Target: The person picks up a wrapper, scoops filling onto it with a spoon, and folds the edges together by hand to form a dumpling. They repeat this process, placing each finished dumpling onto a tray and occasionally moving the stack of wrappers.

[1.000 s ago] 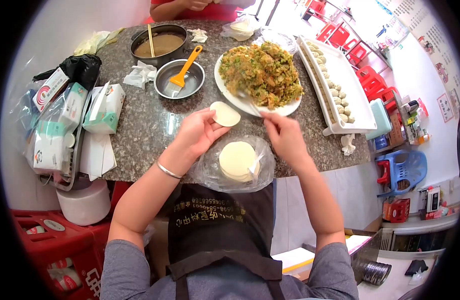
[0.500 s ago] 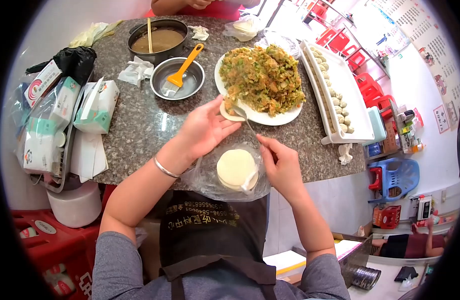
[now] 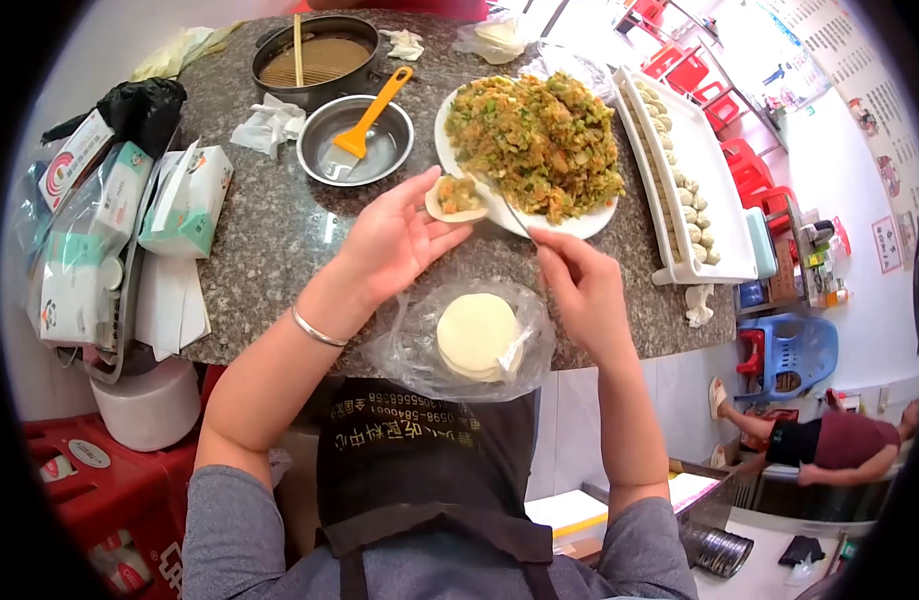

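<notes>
My left hand [image 3: 387, 243] is palm up, its fingers cupped under a round dough wrapper [image 3: 442, 212] with a small heap of filling on it. In my right hand [image 3: 586, 295] I grip a thin metal spoon [image 3: 517, 218] by its handle, its head over the near edge of the filling plate. That white plate [image 3: 591, 222] carries a large mound of chopped green and orange filling [image 3: 539, 145]. Between my forearms, a stack of pale round wrappers [image 3: 476, 328] lies on a clear plastic bag [image 3: 404, 345].
A metal bowl [image 3: 307, 150] holds an orange brush [image 3: 374, 112]. Behind it stands a dark pan [image 3: 364, 80] with chopsticks. At right is a white tray [image 3: 734, 225] with rows of small dumplings. Tissue packs [image 3: 189, 215] sit at left. A person [image 3: 844, 442] is at far right.
The spoon has moved off the wrapper, right toward the plate, leaving filling visible on it. My left hand has lowered slightly with the wrapper. The person at far right has come further into view.
</notes>
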Available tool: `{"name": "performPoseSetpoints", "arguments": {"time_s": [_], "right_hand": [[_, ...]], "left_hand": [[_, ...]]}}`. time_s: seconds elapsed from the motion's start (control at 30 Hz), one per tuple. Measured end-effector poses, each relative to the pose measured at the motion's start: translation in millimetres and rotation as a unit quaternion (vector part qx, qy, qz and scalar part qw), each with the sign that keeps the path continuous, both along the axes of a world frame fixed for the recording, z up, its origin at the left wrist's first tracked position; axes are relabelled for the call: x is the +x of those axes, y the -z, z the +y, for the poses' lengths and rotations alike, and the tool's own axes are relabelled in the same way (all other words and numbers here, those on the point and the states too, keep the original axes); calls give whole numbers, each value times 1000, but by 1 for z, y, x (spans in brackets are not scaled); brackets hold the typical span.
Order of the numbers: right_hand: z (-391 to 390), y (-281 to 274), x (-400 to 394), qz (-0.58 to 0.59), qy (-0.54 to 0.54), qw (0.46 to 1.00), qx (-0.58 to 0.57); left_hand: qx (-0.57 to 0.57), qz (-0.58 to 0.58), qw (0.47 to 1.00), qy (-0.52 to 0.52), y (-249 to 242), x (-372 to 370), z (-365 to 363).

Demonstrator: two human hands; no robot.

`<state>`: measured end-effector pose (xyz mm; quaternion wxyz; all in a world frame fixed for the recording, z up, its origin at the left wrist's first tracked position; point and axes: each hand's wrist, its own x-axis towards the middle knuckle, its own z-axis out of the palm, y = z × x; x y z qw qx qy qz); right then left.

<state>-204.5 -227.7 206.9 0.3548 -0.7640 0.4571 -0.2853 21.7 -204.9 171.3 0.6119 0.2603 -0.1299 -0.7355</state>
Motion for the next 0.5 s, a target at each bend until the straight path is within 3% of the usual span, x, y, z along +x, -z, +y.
{"name": "performPoseSetpoints", "arguments": {"time_s": [0.2, 0.4, 0.5], "right_hand": [[9, 9, 1, -18, -13, 1000, 22], [13, 16, -4, -22, -26, 998, 48], [11, 5, -10, -171, -16, 963, 208]], "left_hand": [[7, 23, 1000, -12, 4, 3, 1], [61, -85, 991, -85, -3, -2, 6], [47, -65, 991, -102, -4, 1, 5]]}}
